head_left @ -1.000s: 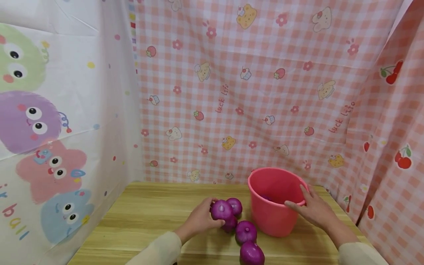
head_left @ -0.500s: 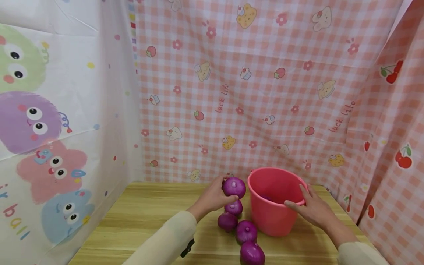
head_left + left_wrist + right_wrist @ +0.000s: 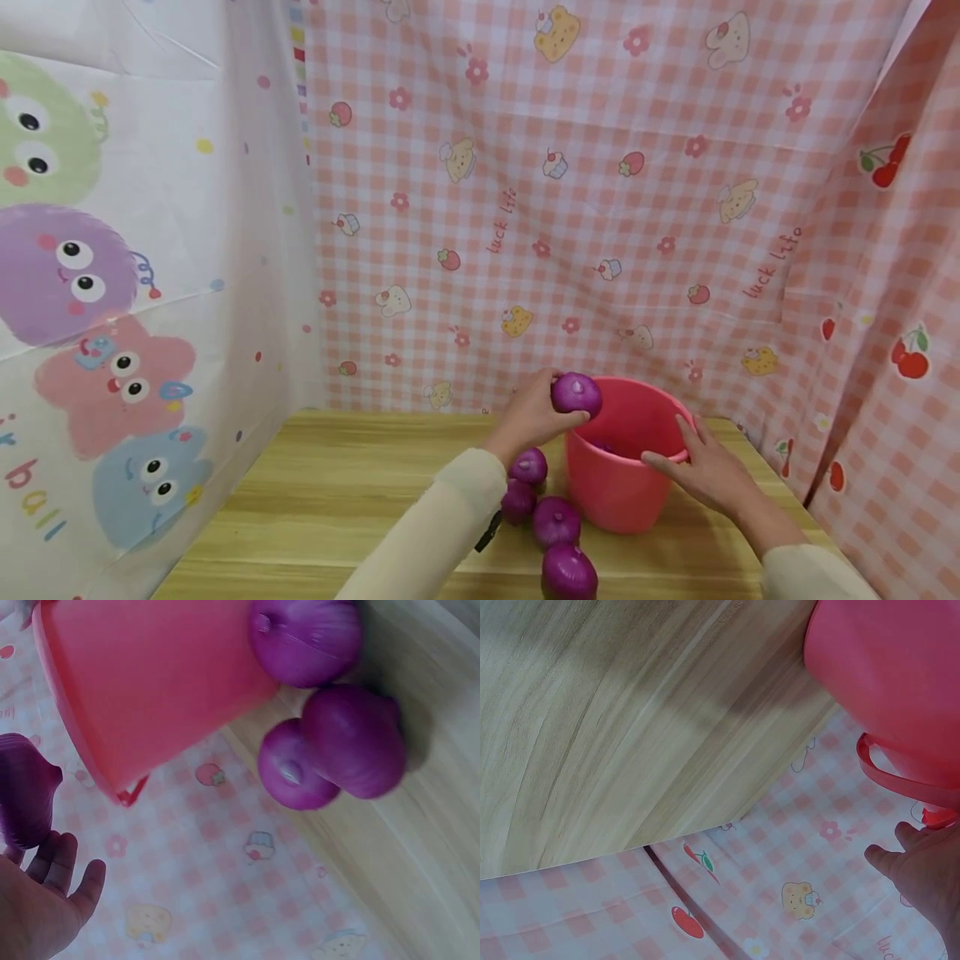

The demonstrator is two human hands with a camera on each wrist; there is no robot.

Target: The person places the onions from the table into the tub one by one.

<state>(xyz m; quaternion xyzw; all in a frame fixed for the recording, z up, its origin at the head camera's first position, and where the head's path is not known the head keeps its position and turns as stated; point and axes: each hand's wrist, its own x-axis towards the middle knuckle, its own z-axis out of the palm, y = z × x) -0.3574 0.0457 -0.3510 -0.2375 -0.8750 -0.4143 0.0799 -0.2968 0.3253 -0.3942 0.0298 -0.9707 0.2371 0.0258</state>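
Neighbouring the bucket (image 3: 622, 496): four onions (image 3: 557, 522); left fingers (image 3: 574, 419) pinch another onion (image 3: 577, 394), right fingers (image 3: 664, 464) spread.

Wood-grain table (image 3: 315, 492), pink-checked curtain (image 3: 480, 208) behind — and, at left, a white cartoon-patterned sheet (image 3: 172, 275).

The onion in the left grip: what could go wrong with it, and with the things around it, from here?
The onion might knock the rim of the pink bucket and drop outside if the left grip loosens too early.

The bucket could slide or tilt if bumped, since the right grip seems only to rest on its rim.

The loose onions may roll if the left sleeve, close beside them in the head view, brushes them.
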